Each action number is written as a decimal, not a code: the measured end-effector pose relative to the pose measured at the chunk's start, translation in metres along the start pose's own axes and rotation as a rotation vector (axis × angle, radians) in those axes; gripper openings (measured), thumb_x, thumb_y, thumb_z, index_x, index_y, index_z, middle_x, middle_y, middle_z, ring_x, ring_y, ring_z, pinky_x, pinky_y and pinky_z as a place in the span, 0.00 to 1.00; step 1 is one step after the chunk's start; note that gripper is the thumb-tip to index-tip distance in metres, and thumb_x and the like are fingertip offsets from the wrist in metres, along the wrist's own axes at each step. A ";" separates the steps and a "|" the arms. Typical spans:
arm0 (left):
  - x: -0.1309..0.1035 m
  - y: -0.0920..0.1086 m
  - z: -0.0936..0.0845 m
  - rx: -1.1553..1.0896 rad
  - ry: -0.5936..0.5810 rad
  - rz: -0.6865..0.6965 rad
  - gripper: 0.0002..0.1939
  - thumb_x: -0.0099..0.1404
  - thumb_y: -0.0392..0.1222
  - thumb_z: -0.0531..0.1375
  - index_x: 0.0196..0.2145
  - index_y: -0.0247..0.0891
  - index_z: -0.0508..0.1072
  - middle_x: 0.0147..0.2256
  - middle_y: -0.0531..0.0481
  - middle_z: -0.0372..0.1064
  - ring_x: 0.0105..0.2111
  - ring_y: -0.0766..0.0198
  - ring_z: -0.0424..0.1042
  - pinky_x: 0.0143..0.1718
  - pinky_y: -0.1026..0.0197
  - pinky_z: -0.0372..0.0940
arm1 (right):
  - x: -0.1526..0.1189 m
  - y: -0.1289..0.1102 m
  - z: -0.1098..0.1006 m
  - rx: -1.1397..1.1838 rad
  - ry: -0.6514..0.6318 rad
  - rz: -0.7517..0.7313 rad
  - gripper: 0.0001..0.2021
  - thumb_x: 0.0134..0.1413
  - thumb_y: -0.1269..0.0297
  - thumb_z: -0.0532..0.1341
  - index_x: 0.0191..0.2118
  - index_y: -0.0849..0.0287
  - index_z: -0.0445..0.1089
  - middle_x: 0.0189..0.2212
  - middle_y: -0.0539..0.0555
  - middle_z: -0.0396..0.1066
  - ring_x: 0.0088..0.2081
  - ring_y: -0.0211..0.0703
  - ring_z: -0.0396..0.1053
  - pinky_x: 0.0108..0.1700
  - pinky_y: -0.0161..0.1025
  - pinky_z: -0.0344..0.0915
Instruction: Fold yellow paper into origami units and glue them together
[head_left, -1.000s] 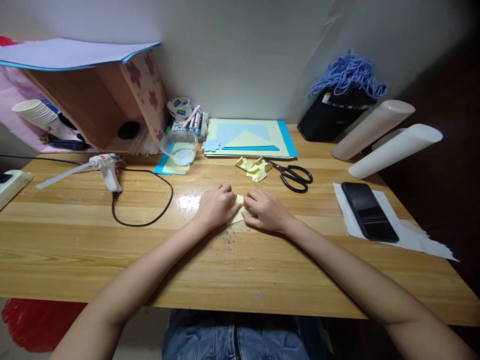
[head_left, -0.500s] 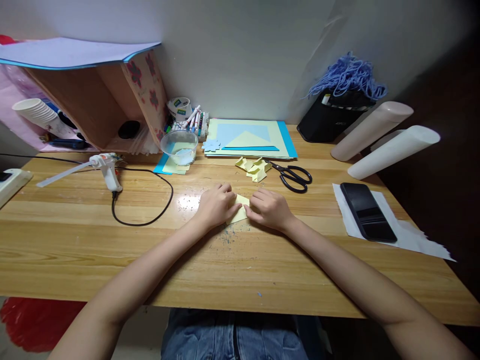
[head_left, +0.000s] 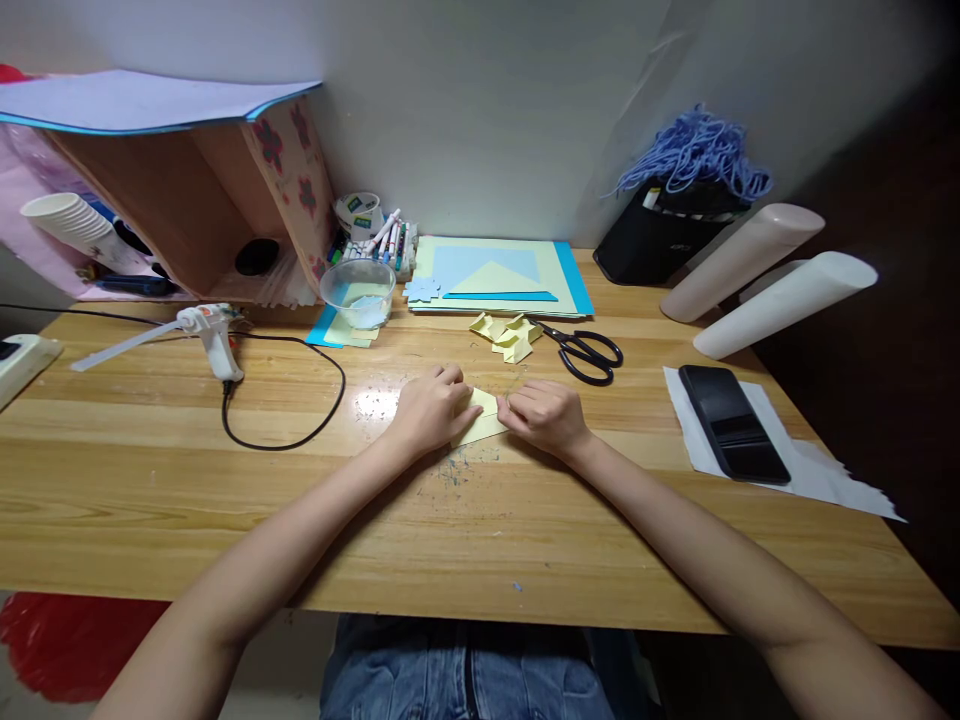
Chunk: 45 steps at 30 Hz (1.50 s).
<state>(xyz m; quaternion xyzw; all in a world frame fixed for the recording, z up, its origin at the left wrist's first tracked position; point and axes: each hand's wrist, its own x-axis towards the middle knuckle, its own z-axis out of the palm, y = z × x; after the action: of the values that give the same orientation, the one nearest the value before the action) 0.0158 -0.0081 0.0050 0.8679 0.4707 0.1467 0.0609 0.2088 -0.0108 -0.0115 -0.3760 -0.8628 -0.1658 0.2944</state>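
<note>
A small piece of folded pale yellow paper (head_left: pixel 480 425) lies on the wooden table between my hands. My left hand (head_left: pixel 435 408) is closed on its left side, with the thumb lying on the paper. At the right corner, the curled fingers of my right hand (head_left: pixel 544 415) pinch the paper's edge. Several folded yellow paper pieces (head_left: pixel 511 337) sit just behind my hands, and black-handled scissors (head_left: pixel 589 352) lie to their right, tips touching or close to the pieces.
A white glue gun (head_left: pixel 217 340) with a looping black cable is at the left. Behind stand a clear bowl (head_left: pixel 358 292), markers (head_left: pixel 386 242) and stacked paper sheets (head_left: pixel 576 280). A phone (head_left: pixel 731 422) and two white rolls (head_left: pixel 787 303) are at the right.
My right hand has shifted slightly right along the paper, its thumb drawn back to the right corner, so more of the paper shows. My left hand has stayed in place.
</note>
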 end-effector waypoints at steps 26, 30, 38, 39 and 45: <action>-0.004 -0.001 0.005 0.054 0.042 -0.013 0.17 0.62 0.50 0.51 0.26 0.38 0.72 0.33 0.46 0.67 0.32 0.63 0.66 0.25 0.62 0.53 | 0.007 0.001 0.001 0.447 -0.382 0.001 0.10 0.53 0.69 0.53 0.41 0.58 0.64 0.45 0.56 0.68 0.44 0.46 0.63 0.45 0.45 0.61; -0.003 0.001 0.006 0.100 0.028 0.011 0.15 0.62 0.48 0.51 0.29 0.37 0.72 0.33 0.45 0.66 0.33 0.61 0.66 0.25 0.61 0.53 | 0.008 0.001 0.000 0.426 -0.378 -0.015 0.08 0.53 0.69 0.53 0.39 0.58 0.65 0.43 0.57 0.69 0.44 0.47 0.63 0.45 0.46 0.62; -0.002 0.002 0.003 0.126 -0.002 0.007 0.14 0.61 0.46 0.51 0.29 0.37 0.71 0.34 0.45 0.66 0.33 0.61 0.65 0.24 0.61 0.53 | 0.009 0.000 -0.001 0.391 -0.355 -0.026 0.06 0.54 0.68 0.52 0.35 0.59 0.66 0.37 0.56 0.71 0.41 0.46 0.63 0.42 0.42 0.62; -0.002 0.002 0.002 0.126 -0.005 0.005 0.14 0.62 0.46 0.51 0.28 0.37 0.71 0.34 0.45 0.66 0.33 0.61 0.65 0.24 0.61 0.53 | 0.008 0.000 -0.001 0.369 -0.347 -0.029 0.07 0.54 0.68 0.52 0.35 0.60 0.66 0.36 0.56 0.71 0.40 0.45 0.63 0.41 0.41 0.62; -0.002 0.001 0.004 0.118 0.004 -0.007 0.15 0.62 0.47 0.51 0.27 0.37 0.72 0.34 0.46 0.66 0.31 0.63 0.65 0.24 0.61 0.52 | 0.006 0.006 -0.002 0.215 -0.277 -0.065 0.11 0.54 0.68 0.52 0.24 0.59 0.66 0.21 0.53 0.66 0.29 0.41 0.61 0.29 0.36 0.56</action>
<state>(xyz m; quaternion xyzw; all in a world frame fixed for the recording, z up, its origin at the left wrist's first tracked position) 0.0170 -0.0104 0.0013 0.8681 0.4815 0.1201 0.0095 0.2106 -0.0048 -0.0064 -0.3337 -0.9196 -0.0287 0.2055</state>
